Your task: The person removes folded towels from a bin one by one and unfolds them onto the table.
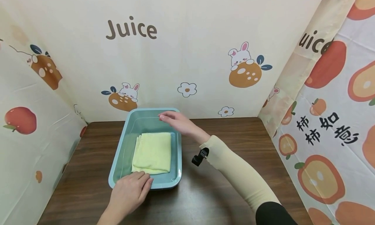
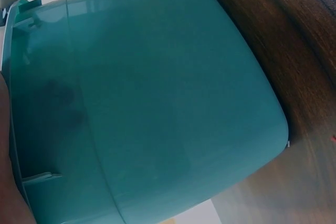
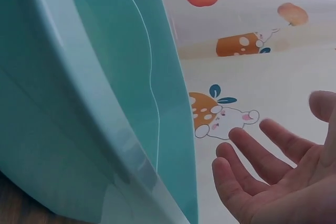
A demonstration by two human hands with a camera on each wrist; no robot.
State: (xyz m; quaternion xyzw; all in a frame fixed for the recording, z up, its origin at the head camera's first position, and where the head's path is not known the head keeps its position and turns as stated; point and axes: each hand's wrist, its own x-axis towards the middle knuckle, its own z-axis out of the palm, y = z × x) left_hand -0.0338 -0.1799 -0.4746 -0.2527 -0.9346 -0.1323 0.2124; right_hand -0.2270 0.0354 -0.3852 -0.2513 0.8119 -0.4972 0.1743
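A pale blue-green plastic basin (image 1: 128, 140) stands on the table, with a folded yellow cloth (image 1: 153, 152) lying flat on its bottom. My left hand (image 1: 131, 189) grips the basin's near rim at the left corner, fingers bent over the edge. The left wrist view is filled by the basin's outer wall (image 2: 168, 93), and only a strip of the hand (image 2: 11, 198) shows at the left edge. Over the far right part of the rim hovers my right hand (image 1: 179, 122), holding nothing. In the right wrist view its fingers (image 3: 262, 161) are spread and loosely bent, apart from the basin.
Dark wooden tabletop (image 1: 211, 186) extends to the right of the basin. A printed curtain (image 1: 187, 55) hangs directly behind the basin, and another printed sheet (image 1: 331, 147) borders the table on the right. A small black device (image 1: 200, 156) is strapped at the right wrist.
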